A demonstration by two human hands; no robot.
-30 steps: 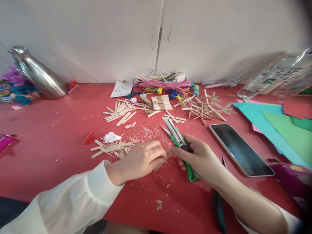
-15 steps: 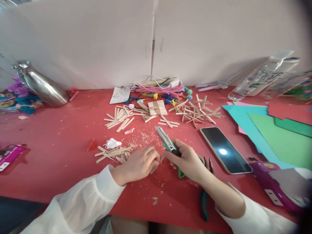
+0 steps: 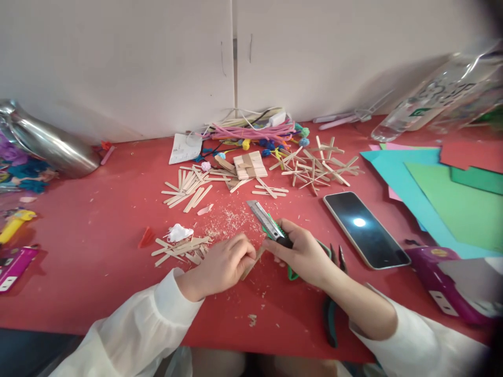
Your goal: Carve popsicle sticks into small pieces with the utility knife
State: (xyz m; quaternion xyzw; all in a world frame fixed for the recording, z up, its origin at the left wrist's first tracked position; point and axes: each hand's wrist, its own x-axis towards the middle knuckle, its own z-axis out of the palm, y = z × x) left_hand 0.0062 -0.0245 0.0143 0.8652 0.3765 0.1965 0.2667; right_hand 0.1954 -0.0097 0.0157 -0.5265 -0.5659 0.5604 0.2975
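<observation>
My left hand (image 3: 223, 264) is closed, its fingers pinching a wooden craft stick (image 3: 252, 263) low over the table. My right hand (image 3: 305, 257) grips a utility knife (image 3: 264, 218) whose metal blade points up and to the left. The thumb of that hand is close to the stick's far end; whether it touches cannot be made out. Fine wood shavings (image 3: 230, 220) are scattered just beyond both hands. A green looped handle (image 3: 292, 273) shows partly beneath my right hand. Pliers (image 3: 330, 322) lie half hidden under my right forearm.
Craft sticks lie in a near pile (image 3: 184, 247), a left pile (image 3: 188, 186) and a right heap (image 3: 318, 167). A phone (image 3: 367, 230), a purple glue gun (image 3: 436, 283) and coloured paper (image 3: 448, 204) are on the right. A steel jug (image 3: 58, 144) stands left, a plastic bottle (image 3: 416, 107) back right.
The camera view has shifted, bringing a yellow object into sight at the left edge. Both hands keep nearly the same pose, with the stick and the knife still held.
</observation>
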